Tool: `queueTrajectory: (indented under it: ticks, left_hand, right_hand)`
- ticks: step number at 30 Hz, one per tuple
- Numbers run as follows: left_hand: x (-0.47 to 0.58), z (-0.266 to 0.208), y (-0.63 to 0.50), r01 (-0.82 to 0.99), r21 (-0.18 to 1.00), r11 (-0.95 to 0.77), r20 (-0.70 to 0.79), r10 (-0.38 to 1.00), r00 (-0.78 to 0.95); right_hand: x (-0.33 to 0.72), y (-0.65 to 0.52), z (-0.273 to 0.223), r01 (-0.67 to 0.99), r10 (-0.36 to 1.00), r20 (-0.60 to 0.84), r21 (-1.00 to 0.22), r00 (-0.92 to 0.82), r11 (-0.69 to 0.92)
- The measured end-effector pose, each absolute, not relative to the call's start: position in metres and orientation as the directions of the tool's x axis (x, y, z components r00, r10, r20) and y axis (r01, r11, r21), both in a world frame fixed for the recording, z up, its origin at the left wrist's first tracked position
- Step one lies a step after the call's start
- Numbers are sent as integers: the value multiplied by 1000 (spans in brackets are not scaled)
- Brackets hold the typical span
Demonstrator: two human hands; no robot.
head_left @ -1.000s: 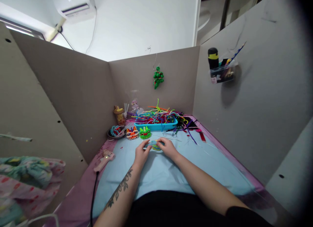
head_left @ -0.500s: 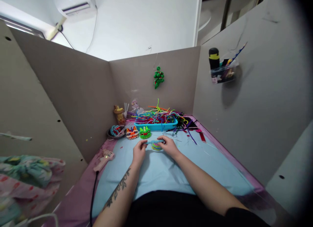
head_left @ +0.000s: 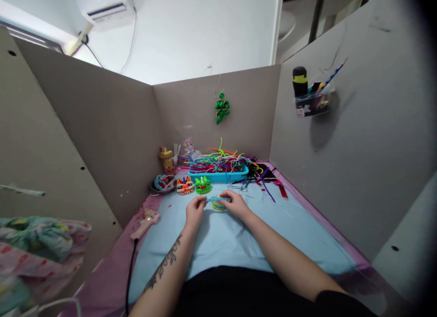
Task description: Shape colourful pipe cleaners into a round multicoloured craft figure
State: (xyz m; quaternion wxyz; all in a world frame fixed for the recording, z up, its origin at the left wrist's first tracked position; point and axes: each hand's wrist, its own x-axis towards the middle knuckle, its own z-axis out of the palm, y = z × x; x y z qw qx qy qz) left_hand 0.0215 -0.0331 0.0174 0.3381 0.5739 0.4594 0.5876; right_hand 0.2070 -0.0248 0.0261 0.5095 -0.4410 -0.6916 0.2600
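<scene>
A light-blue twisted pipe cleaner [head_left: 212, 199] stretches between my two hands, just over the table. My left hand [head_left: 195, 210] pinches one end of it between thumb and fingers. At the other end, my right hand [head_left: 235, 203] has its fingers closed on it. Directly beneath the strand, a small round yellow and blue pipe-cleaner piece [head_left: 218, 206] sits on the light-blue cloth [head_left: 232, 244]. Behind my hands stand a green pipe-cleaner animal head [head_left: 203, 185] and an orange and white one [head_left: 185, 186].
A blue tray [head_left: 218, 177] heaped with coloured pipe cleaners stands at the back. A dark bowl [head_left: 163, 191] is at the back left. A pink glue gun [head_left: 145, 223] with a black cord lies at left. Grey partitions [head_left: 218, 80] surround the table.
Hardly anything differs. Both hands keep hold of the blue strand, which has shifted slightly over the round piece.
</scene>
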Motion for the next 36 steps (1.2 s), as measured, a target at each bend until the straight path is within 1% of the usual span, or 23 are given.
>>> queueTrajectory:
  ticks: [3,7,9,11,13,15,17,19,20,21,23,25,28,32,36]
  left_hand:
    - [25,18,-35,115,934,-338,346,936,-66]
    - [28,21,-39,77,949,-307,308,951,-2]
    - [29,22,-40,42,950,-308,308,951,18]
    - [29,21,-40,46,946,-322,323,946,-10]
    - [29,20,-40,147,937,-316,328,942,-69]
    - [29,18,-38,324,912,-251,299,948,-108]
    - [30,15,-35,478,862,-171,246,964,-97]
    - [34,14,-29,530,838,-130,196,978,-70]
    - [36,14,-24,497,861,-110,168,983,-73]
    - [40,15,-20,427,901,-82,129,988,-82]
    - [46,17,-11,213,977,8,16,994,-109]
    - [52,20,-5,78,995,59,-51,993,-109]
    - [57,23,-5,-38,996,80,-83,993,-84]
    - [57,23,-13,-187,978,94,-107,992,-60]
    - [55,23,-21,-408,900,151,-163,987,5]
  right_hand:
    - [203,-27,22,366,855,479,-774,-197,518]
    - [203,-29,20,389,818,516,-720,-253,575]
    - [205,-27,21,402,802,543,-695,-249,596]
    - [207,-24,22,425,813,549,-700,-193,573]
    - [210,-20,22,430,844,528,-743,-94,513]
    - [212,-16,22,410,862,506,-783,-14,467]
    - [214,-13,21,368,872,489,-817,30,445]
    - [213,-10,18,295,888,458,-854,40,428]
    - [213,-10,16,245,901,433,-877,30,414]
    - [212,-9,15,193,913,407,-897,13,397]
    - [210,-10,12,116,929,369,-922,-26,370]
    - [208,-10,11,91,934,357,-929,-33,358]
    - [208,-10,12,92,933,359,-929,-9,358]
    - [210,-10,16,36,928,370,-928,-31,371]
    - [210,-11,18,10,917,392,-919,-73,393]
